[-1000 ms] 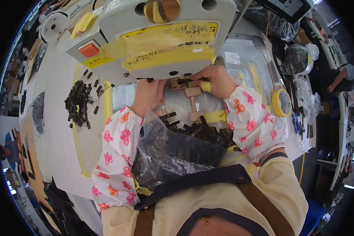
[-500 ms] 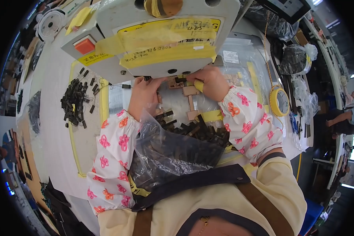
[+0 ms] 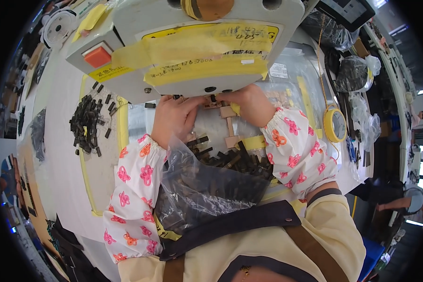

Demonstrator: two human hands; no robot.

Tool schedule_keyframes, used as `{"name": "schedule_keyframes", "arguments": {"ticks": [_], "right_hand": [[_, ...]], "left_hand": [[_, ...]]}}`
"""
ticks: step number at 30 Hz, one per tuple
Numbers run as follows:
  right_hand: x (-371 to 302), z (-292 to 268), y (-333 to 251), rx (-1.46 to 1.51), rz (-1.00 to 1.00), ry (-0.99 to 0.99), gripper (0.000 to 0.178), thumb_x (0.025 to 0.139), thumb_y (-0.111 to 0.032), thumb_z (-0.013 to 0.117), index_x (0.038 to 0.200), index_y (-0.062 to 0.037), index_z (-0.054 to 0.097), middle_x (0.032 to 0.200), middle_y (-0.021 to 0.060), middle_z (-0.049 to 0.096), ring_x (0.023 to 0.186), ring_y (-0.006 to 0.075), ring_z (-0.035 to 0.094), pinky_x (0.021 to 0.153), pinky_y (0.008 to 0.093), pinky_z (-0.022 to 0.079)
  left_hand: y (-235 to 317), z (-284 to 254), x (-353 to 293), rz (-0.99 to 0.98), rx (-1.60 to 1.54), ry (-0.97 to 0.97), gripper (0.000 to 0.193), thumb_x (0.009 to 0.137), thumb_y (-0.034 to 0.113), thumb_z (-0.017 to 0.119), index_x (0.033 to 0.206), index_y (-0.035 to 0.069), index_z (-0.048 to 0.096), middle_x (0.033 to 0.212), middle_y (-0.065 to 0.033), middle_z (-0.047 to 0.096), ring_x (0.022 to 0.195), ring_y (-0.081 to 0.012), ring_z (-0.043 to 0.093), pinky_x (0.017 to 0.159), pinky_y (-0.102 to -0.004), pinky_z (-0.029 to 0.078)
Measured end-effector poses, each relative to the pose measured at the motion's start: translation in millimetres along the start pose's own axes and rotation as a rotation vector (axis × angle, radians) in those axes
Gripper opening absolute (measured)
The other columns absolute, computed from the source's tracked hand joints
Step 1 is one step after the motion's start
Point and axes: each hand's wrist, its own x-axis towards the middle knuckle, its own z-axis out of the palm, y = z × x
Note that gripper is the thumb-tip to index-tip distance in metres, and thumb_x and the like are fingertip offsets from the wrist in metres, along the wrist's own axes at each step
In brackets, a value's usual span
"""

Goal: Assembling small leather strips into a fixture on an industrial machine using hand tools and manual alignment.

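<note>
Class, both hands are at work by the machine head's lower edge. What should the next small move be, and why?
Probably steady the small dark piece against the tan block: it sits at the block's edge, with fingertips of the left hand and right hand on either side.

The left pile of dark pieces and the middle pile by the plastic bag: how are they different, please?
The left pile lies uncovered, while the middle pile shows partly through a clear plastic bag. In the picture, the left pile is left of the left hand; the middle pile is below and right of it. Both contain many small, dark, elongated pieces.
</note>
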Motion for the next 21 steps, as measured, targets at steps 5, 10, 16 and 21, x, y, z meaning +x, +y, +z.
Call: {"name": "schedule_keyframes", "arguments": {"ticks": [5,10,16,21], "right_hand": [[2.1,3.0,-5.4,-0.081,-0.027,-0.002,0.022,0.065,-0.004,0.059,0.085,-0.0074,0.066,0.084,0.0113,0.061,0.083,0.0292,0.058,0.07,0.0378,0.048],[8.1,1.9,-8.0,-0.118,-0.117,0.012,0.022,0.064,-0.004,0.058,0.085,-0.0067,0.065,0.084,0.0127,0.06,0.083,0.0299,0.058,0.071,0.0378,0.048],[5.5,4.6,-2.8,-0.064,-0.064,0.036,0.02,0.066,-0.005,0.058,0.084,-0.0066,0.065,0.082,0.0131,0.059,0.082,0.0298,0.058,0.07,0.0384,0.048],[4.7,0.6,-4.3,-0.203,-0.056,-0.013,0.019,0.066,-0.007,0.058,0.083,-0.0092,0.067,0.081,0.0086,0.061,0.08,0.028,0.059,0.068,0.0379,0.048]], "left_hand": [[1.9,-0.6,2.5,0.021,-0.012,0.025,0.018,0.075,0.006,0.053,0.088,0.013,0.064,0.077,-0.0052,0.065,0.066,-0.0267,0.058,0.064,-0.0359,0.04],[-0.7,-0.5,0.6,0.03,0.013,0.018,0.018,0.073,0.007,0.056,0.088,0.014,0.064,0.074,-0.0043,0.064,0.067,-0.0253,0.058,0.064,-0.036,0.041],[9.0,-4.2,2.9,0.141,0.209,-0.025,0.028,0.07,0.008,0.058,0.096,0.018,0.064,0.068,-0.0025,0.056,0.067,-0.0228,0.057,0.068,-0.0344,0.042],[10.5,-6.8,7.1,0.14,0.283,-0.139,0.044,0.063,0.008,0.062,0.105,0.019,0.059,0.08,-0.0031,0.061,0.074,-0.0228,0.06,0.07,-0.0354,0.042]]}}
